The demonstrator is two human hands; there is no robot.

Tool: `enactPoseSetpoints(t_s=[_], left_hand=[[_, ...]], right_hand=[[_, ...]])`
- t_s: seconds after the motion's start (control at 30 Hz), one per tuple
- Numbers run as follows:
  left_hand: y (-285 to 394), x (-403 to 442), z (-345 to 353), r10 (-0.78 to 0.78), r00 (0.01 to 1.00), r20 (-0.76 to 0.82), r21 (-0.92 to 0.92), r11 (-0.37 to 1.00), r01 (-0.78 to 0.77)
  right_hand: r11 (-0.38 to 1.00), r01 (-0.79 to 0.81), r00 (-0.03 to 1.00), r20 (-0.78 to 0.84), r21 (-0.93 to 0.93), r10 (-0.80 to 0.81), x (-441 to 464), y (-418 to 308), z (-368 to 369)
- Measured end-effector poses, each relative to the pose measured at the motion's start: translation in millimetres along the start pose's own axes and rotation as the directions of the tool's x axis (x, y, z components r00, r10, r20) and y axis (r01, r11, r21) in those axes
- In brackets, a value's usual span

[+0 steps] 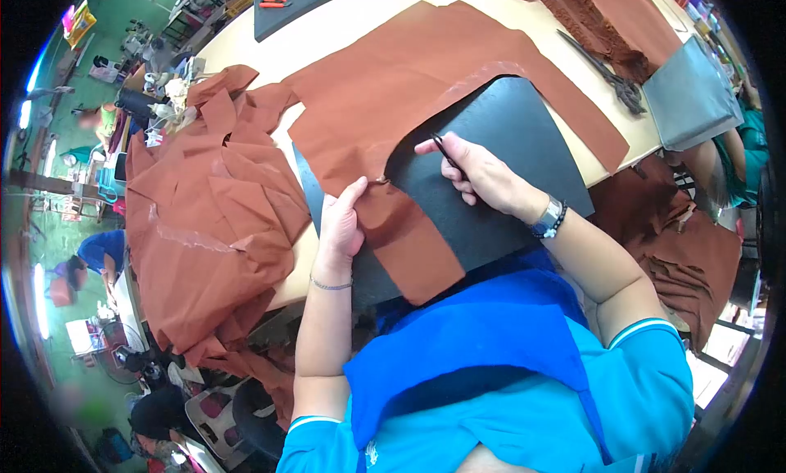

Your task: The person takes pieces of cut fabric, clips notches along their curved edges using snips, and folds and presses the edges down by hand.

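Note:
A large piece of rust-brown leather (pixel 385 88) lies over the table and a black cutting board (pixel 499 195). My left hand (pixel 342 219) is closed on the edge of this leather, thumb on top, where a narrow flap folds down toward me. Just right of it, my right hand (pixel 483 174) is closed around a slim black tool (pixel 444 150) with a pointed end; its exact kind is hard to make out. The tool is held above the board, apart from the leather. Pale chalky marks run along the curved edge of the piece.
A crumpled heap of brown leather (pixel 213 227) hangs over the table's left side. Large dark shears (pixel 602 68) lie at the right, near a grey-blue folder (pixel 692 92). An orange-handled cutter (pixel 274 2) rests on another dark board (pixel 307 6). More leather (pixel 679 244) hangs at the right.

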State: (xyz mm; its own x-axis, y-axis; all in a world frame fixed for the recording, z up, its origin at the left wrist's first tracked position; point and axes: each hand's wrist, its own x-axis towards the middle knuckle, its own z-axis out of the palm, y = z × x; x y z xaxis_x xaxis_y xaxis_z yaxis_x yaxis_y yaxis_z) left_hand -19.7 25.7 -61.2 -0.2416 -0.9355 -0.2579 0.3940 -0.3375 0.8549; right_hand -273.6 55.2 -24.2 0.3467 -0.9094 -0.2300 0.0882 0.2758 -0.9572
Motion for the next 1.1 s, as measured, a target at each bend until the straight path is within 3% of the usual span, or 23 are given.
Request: enactPoseSetpoints(t_s=[0.07, 0.23, 0.37, 0.57, 0.9, 1.1], left_hand=[[3, -3, 4, 0.056, 0.998, -0.005, -0.074, 0.996, -0.056], [-3, -2, 4, 0.094, 0.996, -0.005, -0.055, 0.994, -0.094], [-1, -4, 7, 0.117, 0.993, -0.004, -0.043, 0.992, -0.117], [2, -8, 19, 0.174, 0.983, -0.058, -0.07, 0.982, -0.178], [0, -4, 7, 0.134, 0.991, 0.003, -0.07, 0.989, -0.134], [1, -5, 12, 0.144, 0.989, -0.04, -0.062, 0.987, -0.146]], right_hand=[[0.967, -0.163, 0.985, 0.087, 0.194, 0.149, 9, -3, 1], [0.881, -0.289, 0.957, 0.132, 0.375, 0.258, 24, -12, 17], [0.783, -0.406, 0.911, 0.273, 0.471, 0.309, 36, -5, 8], [0.768, -0.426, 0.895, 0.351, 0.478, 0.277, 40, 1, 3], [0.751, -0.399, 0.911, 0.322, 0.526, 0.258, 44, 6, 6], [0.709, -0.454, 0.885, 0.364, 0.54, 0.29, 41, 0, 8]])
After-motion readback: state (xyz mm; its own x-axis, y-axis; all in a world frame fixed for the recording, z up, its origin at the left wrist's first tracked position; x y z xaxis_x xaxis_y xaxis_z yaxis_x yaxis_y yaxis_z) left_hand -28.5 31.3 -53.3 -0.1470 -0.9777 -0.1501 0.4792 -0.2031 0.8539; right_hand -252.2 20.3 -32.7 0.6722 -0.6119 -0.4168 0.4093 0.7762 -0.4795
